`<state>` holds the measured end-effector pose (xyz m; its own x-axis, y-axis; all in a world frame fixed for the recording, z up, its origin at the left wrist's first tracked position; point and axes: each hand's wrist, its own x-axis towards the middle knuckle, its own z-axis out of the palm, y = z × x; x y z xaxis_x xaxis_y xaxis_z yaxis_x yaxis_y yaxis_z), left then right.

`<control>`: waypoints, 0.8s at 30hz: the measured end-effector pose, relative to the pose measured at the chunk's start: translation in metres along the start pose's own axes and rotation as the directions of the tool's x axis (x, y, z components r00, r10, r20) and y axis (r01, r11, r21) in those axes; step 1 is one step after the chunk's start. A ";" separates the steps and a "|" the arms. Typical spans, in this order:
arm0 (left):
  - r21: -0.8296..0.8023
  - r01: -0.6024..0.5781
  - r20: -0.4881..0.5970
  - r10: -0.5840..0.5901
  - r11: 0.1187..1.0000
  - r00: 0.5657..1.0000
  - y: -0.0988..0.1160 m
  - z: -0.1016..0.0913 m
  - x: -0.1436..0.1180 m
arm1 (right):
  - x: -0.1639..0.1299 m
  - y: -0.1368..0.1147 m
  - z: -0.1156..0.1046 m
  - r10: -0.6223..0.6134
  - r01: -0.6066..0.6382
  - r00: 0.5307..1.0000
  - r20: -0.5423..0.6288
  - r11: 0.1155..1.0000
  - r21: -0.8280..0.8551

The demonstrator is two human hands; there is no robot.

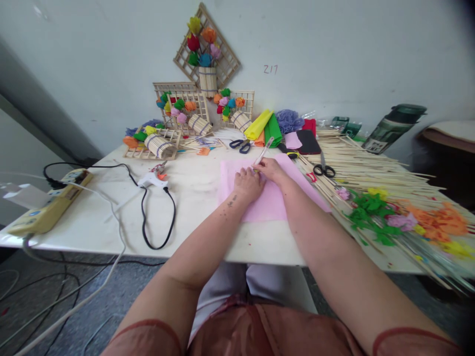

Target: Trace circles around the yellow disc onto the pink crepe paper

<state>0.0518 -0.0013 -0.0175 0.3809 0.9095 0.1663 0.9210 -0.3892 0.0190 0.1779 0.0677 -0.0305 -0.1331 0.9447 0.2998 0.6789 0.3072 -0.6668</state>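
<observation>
Terracotta top (241,329) and pale trousers, nearest. White table (208,237), its front edge before the lap. Pink sheet (267,212), lying flat on the table ahead of the person. Left hand (249,185), palm down on the sheet; cannot tell whether its fingers grip anything. Right hand (271,169), just beside and close against the left, fingers closed around a slim pale implement (264,150), slanted upward, kind unclear. To the left: white glue gun (154,180) with black cord; yellow power strip (52,202). To the right: paper flowers in green, orange, pink and yellow (374,212); black-handled scissors (324,170); many thin wooden sticks (365,160). Beyond: second scissors (241,145); yellow and green paper rolls (259,124); purple cord bundle (288,121); dark green bottle (395,127), tilted. Farthest: lattice panels with flower baskets (200,118), one diamond-set (228,52) against the wall.
</observation>
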 end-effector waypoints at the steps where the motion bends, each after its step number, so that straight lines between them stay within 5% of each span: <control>1: 0.000 -0.002 -0.003 0.002 1.000 1.000 0.000 0.000 0.000 | 0.000 0.000 0.000 -0.001 0.001 1.000 -0.001 1.000 -0.015; 24: -0.005 0.009 0.000 -0.009 1.000 1.000 0.000 0.000 0.000 | -0.002 -0.007 0.002 0.029 -0.035 0.998 -0.047 0.990 -0.134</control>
<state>0.0517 -0.0018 -0.0174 0.3723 0.9130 0.1666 0.9240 -0.3814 0.0255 0.1720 0.0637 -0.0272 -0.0791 0.9467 0.3122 0.7738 0.2558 -0.5795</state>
